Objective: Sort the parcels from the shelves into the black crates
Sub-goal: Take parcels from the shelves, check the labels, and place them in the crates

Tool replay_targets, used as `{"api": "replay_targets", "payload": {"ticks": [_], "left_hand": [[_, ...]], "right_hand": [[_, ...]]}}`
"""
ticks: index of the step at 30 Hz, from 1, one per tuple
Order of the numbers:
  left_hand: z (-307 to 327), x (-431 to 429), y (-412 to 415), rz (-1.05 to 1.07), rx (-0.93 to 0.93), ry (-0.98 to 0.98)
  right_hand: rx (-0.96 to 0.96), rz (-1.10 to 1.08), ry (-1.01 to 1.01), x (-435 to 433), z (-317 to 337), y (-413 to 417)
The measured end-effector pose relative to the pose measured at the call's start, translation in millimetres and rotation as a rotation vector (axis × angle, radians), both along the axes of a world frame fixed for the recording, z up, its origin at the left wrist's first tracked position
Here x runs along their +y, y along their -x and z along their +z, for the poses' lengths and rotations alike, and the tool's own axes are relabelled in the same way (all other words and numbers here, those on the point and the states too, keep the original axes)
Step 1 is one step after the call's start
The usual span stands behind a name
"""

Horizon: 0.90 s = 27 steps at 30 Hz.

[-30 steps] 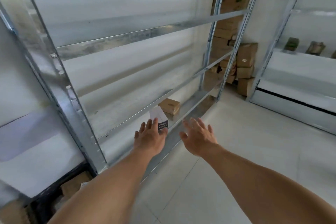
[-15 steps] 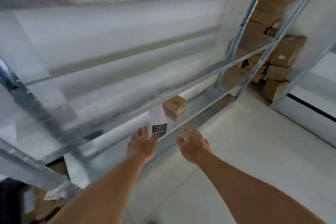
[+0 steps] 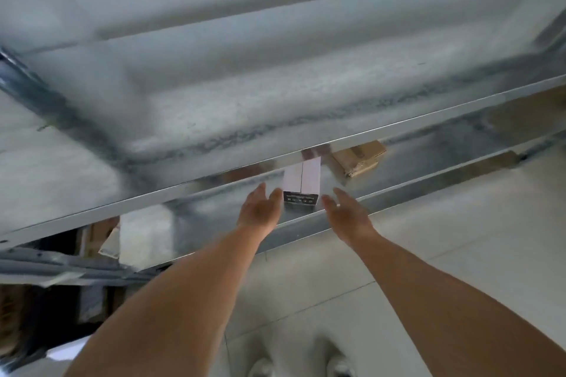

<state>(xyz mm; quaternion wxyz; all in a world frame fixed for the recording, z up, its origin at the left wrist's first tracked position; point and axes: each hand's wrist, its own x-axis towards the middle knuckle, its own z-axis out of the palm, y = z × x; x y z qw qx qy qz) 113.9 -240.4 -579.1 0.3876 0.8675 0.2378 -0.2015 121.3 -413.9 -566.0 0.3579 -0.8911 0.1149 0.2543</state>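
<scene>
Honestly, this pick looks like it's only just starting. Big metal shelving [image 3: 275, 119] fills most of the view, and two parcels sit on its lower shelf [image 3: 232, 208]. One is a brown cardboard parcel [image 3: 358, 159] further back on the right, the other an upright white box [image 3: 301, 180] with a black band, nearer the front edge. Zero black crates in view, so nothing can be counted as sorted, and both parcels are left to move. The person's two hands flank the white box, left hand [image 3: 260, 211] and right hand [image 3: 346, 217], each grip apart with fingers straight, clamped on nothing. Can't tell if the left fingertips touch the box
</scene>
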Motion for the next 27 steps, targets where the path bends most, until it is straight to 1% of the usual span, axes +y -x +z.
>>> {"api": "replay_targets", "payload": {"ticks": [2, 4, 7, 11, 15, 18, 21, 23, 24, 27], "left_hand": [[-20, -10, -20, 0.110, 0.026, 0.055], [-40, -20, -39, 0.204, 0.053, 0.099], [-74, -35, -65, 0.281, 0.022, 0.167], [-108, -46, -92, 0.353, -0.060, 0.211], [-122, -52, -101, 0.392, -0.096, 0.255], [-126, -53, -95, 0.409, -0.072, 0.288], [-140, -44, -83, 0.570, -0.049, 0.361], [-149, -36, -75, 0.628, -0.016, 0.390], [-138, -36, -68, 0.627, 0.014, 0.387], [-111, -37, -56, 0.607, 0.003, 0.418]], "right_hand": [[0.023, -0.074, -0.078, -6, -30, -29], [0.056, -0.189, -0.197, -10, -57, -53], [0.152, -0.366, -0.395, -15, -97, -82], [0.257, -0.457, -0.569, -14, -135, -106], [0.328, -0.535, -0.762, -12, -148, -110], [0.365, -0.553, -0.772, -12, -153, -104], [0.412, -0.523, -0.710, -12, -154, -96], [0.441, -0.515, -0.678, -12, -155, -91], [0.457, -0.507, -0.669, -12, -155, -89], [0.483, -0.489, -0.676, -10, -151, -85]]}}
